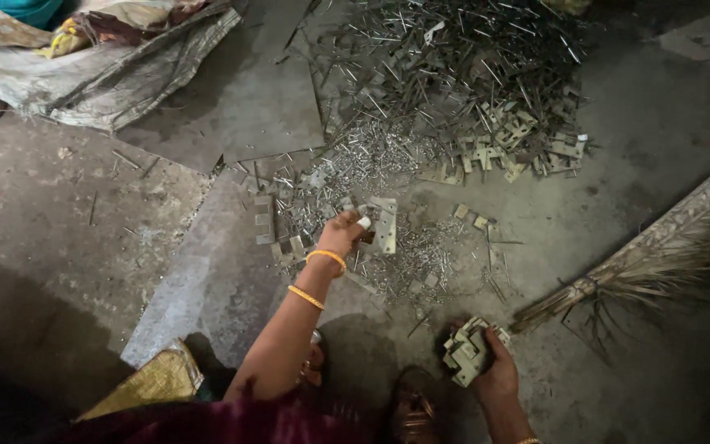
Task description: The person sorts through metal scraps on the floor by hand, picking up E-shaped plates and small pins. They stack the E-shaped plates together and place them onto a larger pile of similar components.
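My left hand, with two yellow bangles at the wrist, reaches forward to the floor and pinches a small flat metal hinge plate. Around it lies a scatter of small metal pins and loose hinge plates. My right hand stays low near my feet, closed around a stack of pale hinge plates. Farther ahead lies a large heap of thin metal rods and hinge plates.
A straw broom lies on the concrete floor at the right. Grey metal sheets cover the floor ahead and to the left. A crumpled sack and cloths sit at the top left. A yellow woven bag is beside my left knee.
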